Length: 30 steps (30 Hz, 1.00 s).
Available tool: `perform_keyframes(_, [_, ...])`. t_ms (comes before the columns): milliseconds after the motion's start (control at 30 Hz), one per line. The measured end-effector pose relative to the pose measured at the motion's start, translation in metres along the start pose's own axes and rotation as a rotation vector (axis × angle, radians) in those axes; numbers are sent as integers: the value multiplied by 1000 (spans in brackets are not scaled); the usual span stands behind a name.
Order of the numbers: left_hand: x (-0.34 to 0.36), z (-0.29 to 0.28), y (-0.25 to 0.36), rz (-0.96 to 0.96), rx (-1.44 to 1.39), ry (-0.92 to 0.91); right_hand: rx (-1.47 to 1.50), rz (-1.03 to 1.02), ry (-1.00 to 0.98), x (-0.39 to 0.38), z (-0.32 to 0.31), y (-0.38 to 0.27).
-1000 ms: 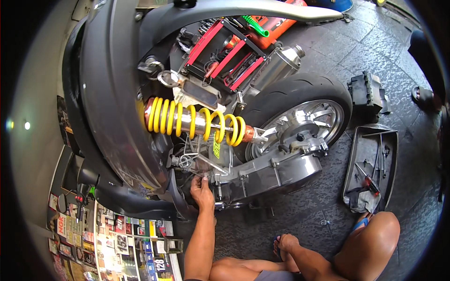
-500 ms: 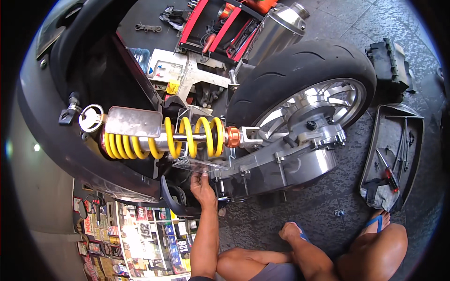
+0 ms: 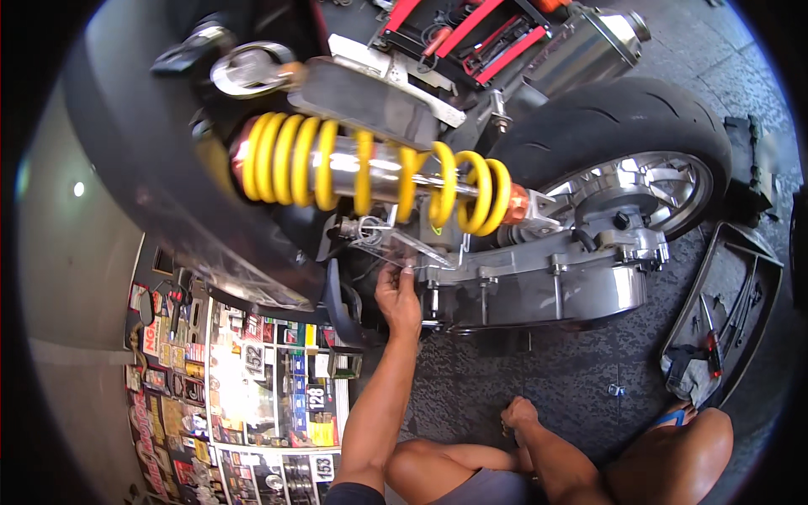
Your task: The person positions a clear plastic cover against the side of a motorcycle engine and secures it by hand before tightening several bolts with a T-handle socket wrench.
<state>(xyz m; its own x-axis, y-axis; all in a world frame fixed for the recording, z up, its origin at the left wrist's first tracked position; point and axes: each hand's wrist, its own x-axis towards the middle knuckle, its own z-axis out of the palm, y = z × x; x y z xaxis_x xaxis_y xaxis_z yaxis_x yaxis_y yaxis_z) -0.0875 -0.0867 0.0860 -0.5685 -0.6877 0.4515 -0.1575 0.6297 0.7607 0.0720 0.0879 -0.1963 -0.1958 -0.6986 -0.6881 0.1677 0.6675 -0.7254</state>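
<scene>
At six o'clock the right hand [image 3: 519, 414] rests as a loose fist on the grey paved floor [image 3: 539, 370] between the person's bare knees, holding nothing. Well apart from it, toward eleven o'clock, the left hand [image 3: 397, 296] reaches up, its fingers pinching the lower edge of a clear plastic cover panel [image 3: 402, 247]. That panel sits just under the yellow coil shock spring [image 3: 370, 172], at nine o'clock of the grey metal engine casing [image 3: 547, 290]. Beyond, at two o'clock, stands the black rubber rear tyre [image 3: 623, 118].

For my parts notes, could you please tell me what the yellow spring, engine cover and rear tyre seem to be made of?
Spring: probably steel, glossy yellow coating with highlights. Engine cover: apparently cast metal, smooth grey sheen. Tyre: black rubber, matte, shallow tread grooves.
</scene>
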Motion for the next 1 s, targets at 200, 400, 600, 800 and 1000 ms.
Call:
perform_keyframes(200, [-10,29,-17,-3,-112,-31,-194,-171,-103,2,-54,-9])
perform_keyframes(400, [-2,14,-19,9,-1,23,-148,-631,-71,-66,-115,-100])
perform_keyframes(600, [-1,18,-24,-11,-46,25,316,-992,351,-168,-205,-192])
perform_keyframes(800, [2,20,-43,55,86,57,-171,-944,955,-130,-260,-233])
perform_keyframes(1000, [-10,16,-76,587,1380,15,-418,-847,880,-87,-264,-232])
